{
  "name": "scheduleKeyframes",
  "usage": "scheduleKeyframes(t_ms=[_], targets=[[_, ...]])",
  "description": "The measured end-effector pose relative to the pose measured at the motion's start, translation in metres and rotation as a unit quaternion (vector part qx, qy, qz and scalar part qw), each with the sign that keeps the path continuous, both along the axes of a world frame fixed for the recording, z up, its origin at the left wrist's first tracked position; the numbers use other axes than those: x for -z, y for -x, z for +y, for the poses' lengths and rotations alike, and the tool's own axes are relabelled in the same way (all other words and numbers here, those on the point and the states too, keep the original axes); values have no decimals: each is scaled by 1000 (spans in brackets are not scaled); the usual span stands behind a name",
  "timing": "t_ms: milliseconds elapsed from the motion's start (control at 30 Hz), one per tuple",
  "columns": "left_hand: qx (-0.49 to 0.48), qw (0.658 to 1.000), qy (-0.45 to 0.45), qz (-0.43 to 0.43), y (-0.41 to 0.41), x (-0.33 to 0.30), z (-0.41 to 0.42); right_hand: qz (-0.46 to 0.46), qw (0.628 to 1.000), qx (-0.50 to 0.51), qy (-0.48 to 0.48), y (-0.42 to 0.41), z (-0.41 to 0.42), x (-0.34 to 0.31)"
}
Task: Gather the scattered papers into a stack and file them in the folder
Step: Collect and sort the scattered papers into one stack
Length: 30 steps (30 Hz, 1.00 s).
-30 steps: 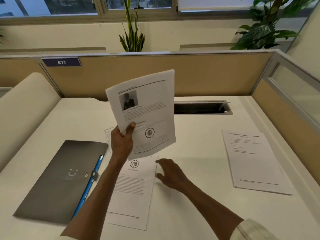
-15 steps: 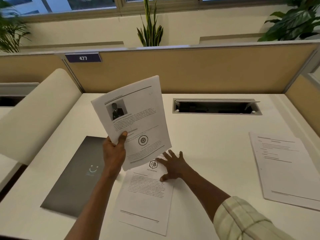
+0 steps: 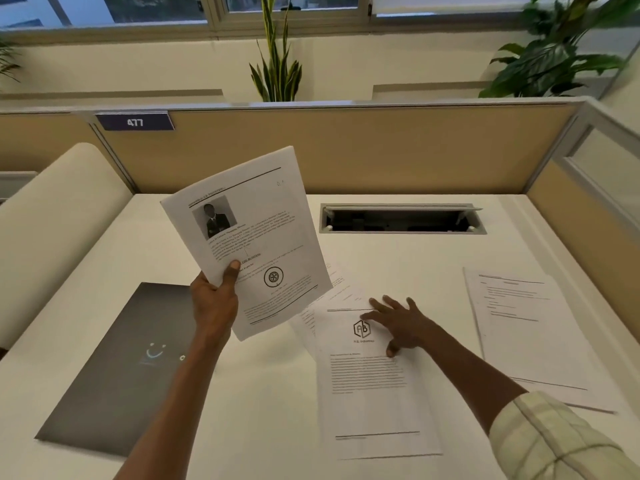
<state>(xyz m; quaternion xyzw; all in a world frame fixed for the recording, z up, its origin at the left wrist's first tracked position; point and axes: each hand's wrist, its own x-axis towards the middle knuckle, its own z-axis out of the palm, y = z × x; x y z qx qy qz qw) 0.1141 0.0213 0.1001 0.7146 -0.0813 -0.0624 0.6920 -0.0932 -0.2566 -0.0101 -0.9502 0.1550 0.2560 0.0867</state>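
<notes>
Right hand (image 3: 398, 323) lies flat with fingers spread on the logo-headed sheet (image 3: 374, 386), palm down near its top edge, pressing rather than pinching. Compared with half a second ago this sheet sits further right on the tabletop (image 3: 398, 258) and squarer to the viewer, and more of the sheet beneath it (image 3: 332, 289) now fans out at the upper left, so the hand appears to be sliding the top page free. Left hand (image 3: 214, 306) is closed on the gathered papers (image 3: 249, 244), thumb across the front near the lower left corner, holding them upright and tilted above the tabletop; that grip looks unchanged. Dark grey folder (image 3: 114, 372) lies shut at the left, untouched. One more printed sheet (image 3: 533, 337) rests well apart at the right, with another edge showing under it. Judgement: gathering is partway; the logo sheet is the next to join the held papers, then the sheet under it and the right-hand ones, with filing not yet begun. Risk: thin paper flat on a smooth surface may resist lifting without dragging to an edge.
</notes>
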Motion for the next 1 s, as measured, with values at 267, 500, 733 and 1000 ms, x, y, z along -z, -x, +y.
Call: scheduleKeyframes(t_ms=[267,500,733,1000], targets=[[0,1000,-10,-4,13,13,-12,-159,957,236,-54,60,21,6],[-33,999,-32,-24,28,17,-8,-73,916,394,25,70,67,10],[-60,997,-29,-39,37,7,-11,-100,876,469,-52,70,63,0],[-82,996,-15,-39,24,-1,-12,-234,860,444,-92,66,35,-24]])
